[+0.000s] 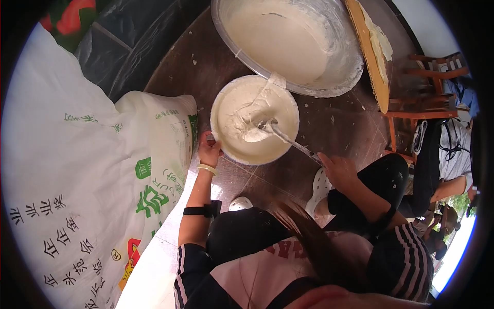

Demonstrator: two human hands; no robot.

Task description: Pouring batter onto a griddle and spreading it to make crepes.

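A round bowl (216, 143) of thick, pale batter (235, 112) stands on the dark tiled floor in front of me. My left hand (209, 150) grips its near-left rim. In my right hand (339, 170) is the handle of a long metal utensil (295, 145), whose batter-coated head sits in the mixture, so its exact shape is hidden. Touching the bowl's far side is a much larger metal basin (227, 42), coated inside with pale batter. A strip of batter (277, 80) hangs over the edges where the two vessels meet.
A large white printed sack (96, 162) fills the left side. Beyond the basin's right edge lies a long tan board (368, 54) smeared with batter. Wooden chairs (424, 112) and a person (451, 154) are at the right. My white clogs (319, 189) rest on the floor tiles.
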